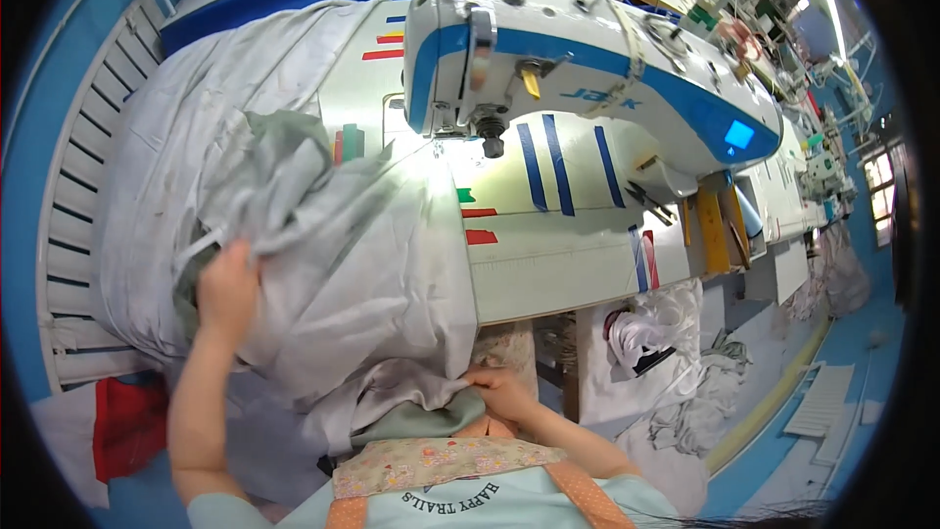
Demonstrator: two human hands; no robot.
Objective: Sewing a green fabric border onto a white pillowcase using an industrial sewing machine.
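My left hand (231,292) is closed on a bunched grey-green cloth (284,162), which lies crumpled over a large white cloth (392,284). Close to my body, my right hand (501,398) pinches the edge of a pale grey cloth piece (406,387) with a green-grey side turned up. Whether both hands hold one garment cannot be made out. Just beyond the cloth stands a white and blue sewing machine (548,49), its lamp lighting the needle area. The cloth under my left fingers is partly hidden.
Coloured tape strips (553,165) mark the machine table (548,279). Small scissors or snips (651,204) lie near the machine's base, beside a yellow holder (713,230). White slatted rails (73,196) run along the left. Heaped cloth (700,402) lies low at the right; a red cloth (130,426) is at lower left.
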